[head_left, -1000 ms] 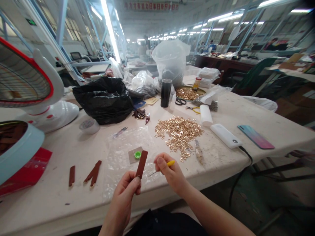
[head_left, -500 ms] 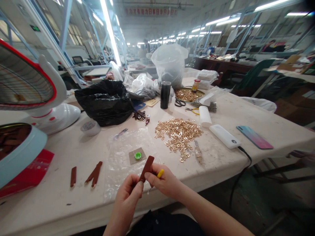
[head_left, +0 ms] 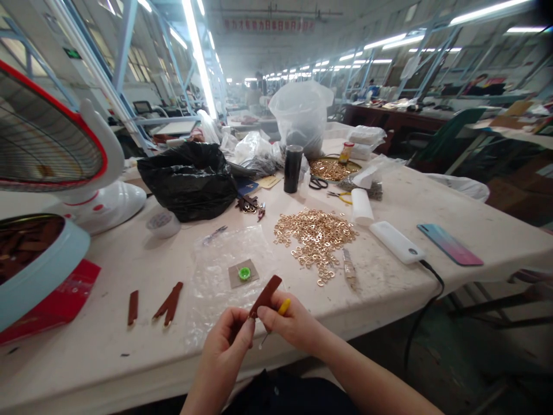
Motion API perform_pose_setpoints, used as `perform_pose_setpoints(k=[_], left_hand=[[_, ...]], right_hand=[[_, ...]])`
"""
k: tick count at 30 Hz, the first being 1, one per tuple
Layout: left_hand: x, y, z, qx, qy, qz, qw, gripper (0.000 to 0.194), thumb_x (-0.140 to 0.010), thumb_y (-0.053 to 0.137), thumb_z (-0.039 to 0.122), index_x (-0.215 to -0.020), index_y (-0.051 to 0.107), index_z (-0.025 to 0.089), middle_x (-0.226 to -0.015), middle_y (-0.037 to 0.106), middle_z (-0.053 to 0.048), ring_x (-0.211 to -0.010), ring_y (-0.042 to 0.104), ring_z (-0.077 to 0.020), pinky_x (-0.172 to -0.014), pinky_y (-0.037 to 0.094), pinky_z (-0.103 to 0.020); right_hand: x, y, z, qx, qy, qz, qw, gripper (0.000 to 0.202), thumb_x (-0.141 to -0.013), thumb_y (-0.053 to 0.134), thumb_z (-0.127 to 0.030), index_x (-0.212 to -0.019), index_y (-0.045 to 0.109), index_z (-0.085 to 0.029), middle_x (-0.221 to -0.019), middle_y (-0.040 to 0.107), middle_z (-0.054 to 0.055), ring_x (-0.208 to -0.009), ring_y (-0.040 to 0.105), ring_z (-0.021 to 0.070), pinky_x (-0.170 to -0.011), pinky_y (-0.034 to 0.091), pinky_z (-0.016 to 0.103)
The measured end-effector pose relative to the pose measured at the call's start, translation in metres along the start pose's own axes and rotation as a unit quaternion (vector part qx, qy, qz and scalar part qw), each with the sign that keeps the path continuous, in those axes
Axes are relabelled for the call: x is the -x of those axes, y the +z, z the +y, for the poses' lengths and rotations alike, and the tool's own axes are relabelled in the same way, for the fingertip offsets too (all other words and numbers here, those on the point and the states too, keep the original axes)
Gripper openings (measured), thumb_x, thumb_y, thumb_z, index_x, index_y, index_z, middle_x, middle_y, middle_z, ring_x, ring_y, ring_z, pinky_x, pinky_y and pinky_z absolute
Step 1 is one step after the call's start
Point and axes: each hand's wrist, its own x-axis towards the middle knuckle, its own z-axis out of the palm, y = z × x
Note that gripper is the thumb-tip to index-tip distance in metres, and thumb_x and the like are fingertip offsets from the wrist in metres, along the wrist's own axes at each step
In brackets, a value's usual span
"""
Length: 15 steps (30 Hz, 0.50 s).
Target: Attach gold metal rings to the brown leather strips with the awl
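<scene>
Both hands meet over the table's front edge around a brown leather strap [head_left: 266, 295], which slants up to the right. My left hand [head_left: 231, 340] pinches its lower end between thumb and fingers. My right hand [head_left: 294, 325] grips the strap from the other side and also holds a thin tool with a yellow handle [head_left: 284, 306]; its slim shaft points down, with a pale tip. Just beyond lies a small green cap [head_left: 244, 273] on a grey-brown square, on a clear plastic sheet [head_left: 207, 305]. Two crossed straps [head_left: 171, 305] and a single strap [head_left: 133, 308] with gold ends lie left.
A pile of gold metal rings [head_left: 317, 236] spreads over the table beyond my hands. Right of it are a white power bank [head_left: 397, 242] with a cable and a phone [head_left: 449, 244]. A black bag [head_left: 185, 184], a fan [head_left: 99, 167] and a tub of straps [head_left: 52, 265] stand left.
The strap's upper end has tipped a little further right in my hands. The thin tool's shaft shows more clearly below my right hand. The camera view has shifted slightly.
</scene>
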Motion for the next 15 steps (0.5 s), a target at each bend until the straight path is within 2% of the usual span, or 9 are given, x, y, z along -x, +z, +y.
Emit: perform_pose_setpoints(k=[3,6,9,15], left_hand=[[-0.002,-0.0001,-0.005,-0.039,0.038,-0.004,0.999,0.015,-0.073,0.054,0.032,-0.066,0.052,0.019,-0.056,0.044,0.006,-0.052,0.04,-0.0109,-0.051,0.034,-0.022],[-0.0035,-0.0015,-0.0081,-0.09,0.074,-0.027,0.993,0.014,-0.076,0.049,0.029,-0.066,0.049,0.02,-0.059,0.042,0.005,-0.056,0.041,-0.0122,-0.054,0.035,-0.024],[-0.0021,-0.0043,-0.0079,-0.119,0.076,-0.047,0.989,0.013,-0.077,0.046,0.027,-0.066,0.046,0.02,-0.059,0.04,0.005,-0.056,0.039,-0.0123,-0.053,0.034,-0.024],[0.0001,-0.0079,-0.01,-0.166,0.072,-0.053,0.982,0.01,-0.075,0.042,0.021,-0.064,0.041,0.021,-0.059,0.04,0.005,-0.057,0.042,-0.0127,-0.053,0.035,-0.024]], right_hand=[[-0.0005,0.0033,0.0014,0.0,0.02,-0.011,1.0,0.002,-0.07,0.05,-0.015,-0.068,0.051,-0.015,-0.059,0.041,-0.005,-0.053,0.035,0.0069,-0.048,0.028,0.019],[0.0003,0.0053,0.0042,-0.012,0.032,-0.009,0.999,0.004,-0.069,0.048,-0.013,-0.065,0.048,-0.015,-0.059,0.039,-0.004,-0.055,0.035,0.0074,-0.049,0.027,0.02],[0.0024,0.0044,0.0049,-0.007,0.041,-0.015,0.999,0.004,-0.071,0.048,-0.015,-0.067,0.049,-0.015,-0.06,0.039,-0.004,-0.056,0.034,0.0078,-0.05,0.027,0.02],[0.0007,0.0092,0.0059,0.077,0.063,-0.034,0.994,0.009,-0.071,0.051,-0.017,-0.063,0.046,-0.016,-0.057,0.034,-0.006,-0.052,0.03,0.0075,-0.047,0.023,0.021]])
